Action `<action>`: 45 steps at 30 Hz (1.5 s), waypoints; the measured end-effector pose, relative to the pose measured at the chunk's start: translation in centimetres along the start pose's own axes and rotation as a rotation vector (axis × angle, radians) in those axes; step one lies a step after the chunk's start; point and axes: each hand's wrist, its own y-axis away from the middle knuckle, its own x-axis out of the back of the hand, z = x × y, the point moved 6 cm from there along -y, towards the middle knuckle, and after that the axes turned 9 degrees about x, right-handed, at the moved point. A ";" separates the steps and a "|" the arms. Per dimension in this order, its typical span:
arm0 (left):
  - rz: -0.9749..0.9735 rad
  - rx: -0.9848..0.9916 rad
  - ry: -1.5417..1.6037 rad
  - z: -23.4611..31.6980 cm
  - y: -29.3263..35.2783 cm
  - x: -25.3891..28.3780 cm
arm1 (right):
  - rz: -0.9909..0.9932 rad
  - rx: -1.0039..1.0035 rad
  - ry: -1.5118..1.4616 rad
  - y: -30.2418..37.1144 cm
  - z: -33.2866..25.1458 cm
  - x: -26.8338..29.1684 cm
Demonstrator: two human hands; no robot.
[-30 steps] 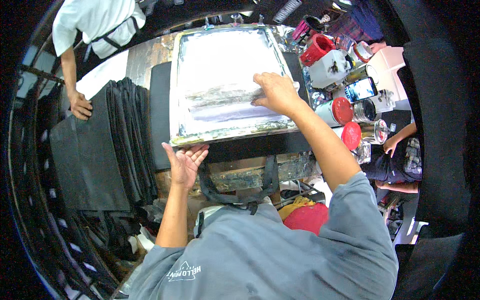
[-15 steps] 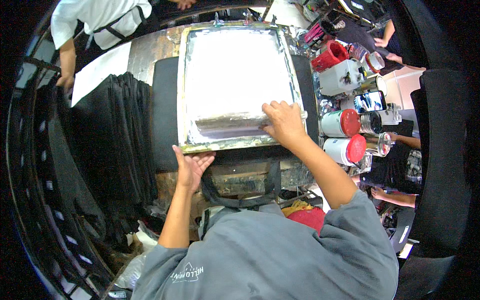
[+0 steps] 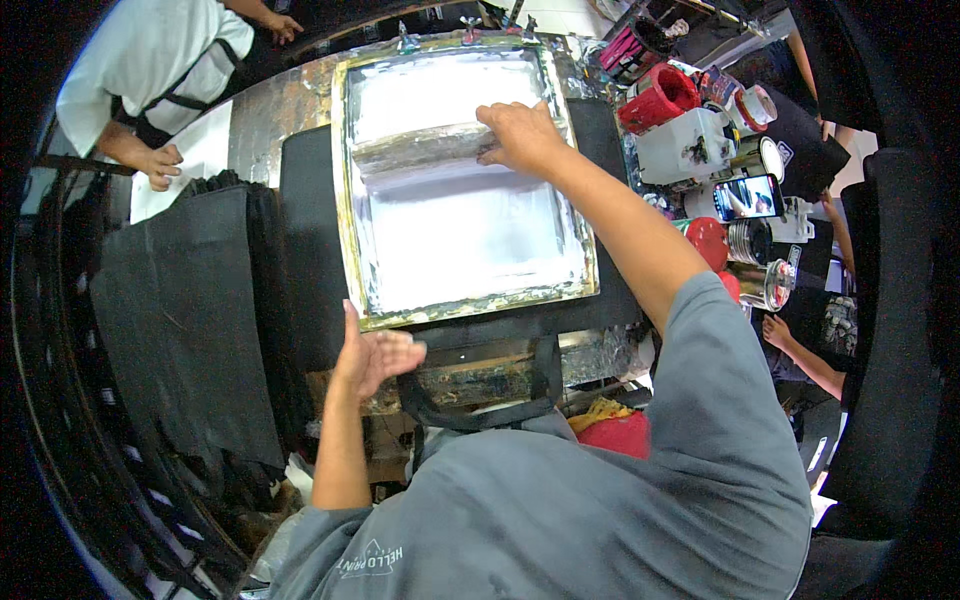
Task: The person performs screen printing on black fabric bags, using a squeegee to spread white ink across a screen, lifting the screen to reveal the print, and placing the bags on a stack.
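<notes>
Steering remotely, I'm clasping a squeegee (image 3: 425,150) in the far half of the frame (image 3: 480,309), right hand (image 3: 526,140) likely mid-stroke, needing steady pressure next; left hand (image 3: 375,362) is hovering spread, empty, by its near-left corner.

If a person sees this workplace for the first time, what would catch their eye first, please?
Probably the bright white framed screen in the middle of the table, with the right hand gripping a long bar that lies across its far half. The open left hand is by its near left corner. At the right, a red tub and a lit phone stand out among the containers.
</notes>
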 end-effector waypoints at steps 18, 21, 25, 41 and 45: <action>1.059 -1.500 -1.494 18.6 -2.1 -9.9 | 0.280 0.060 0.231 6.6 -4.7 -2.9; 1.080 -1.477 -1.531 15.5 -1.0 -9.8 | 0.283 0.065 0.234 9.1 -6.5 -3.2; 1.060 -1.399 -1.545 11.3 -0.5 -8.7 | 0.244 0.064 0.228 12.6 -9.1 -3.3; 1.090 -1.031 -1.335 2.6 1.2 3.3 | 0.141 -0.069 0.032 18.9 -14.0 -3.8; 1.121 -1.268 -1.169 2.2 3.3 2.2 | 0.151 -0.087 -0.018 18.9 -14.4 -1.3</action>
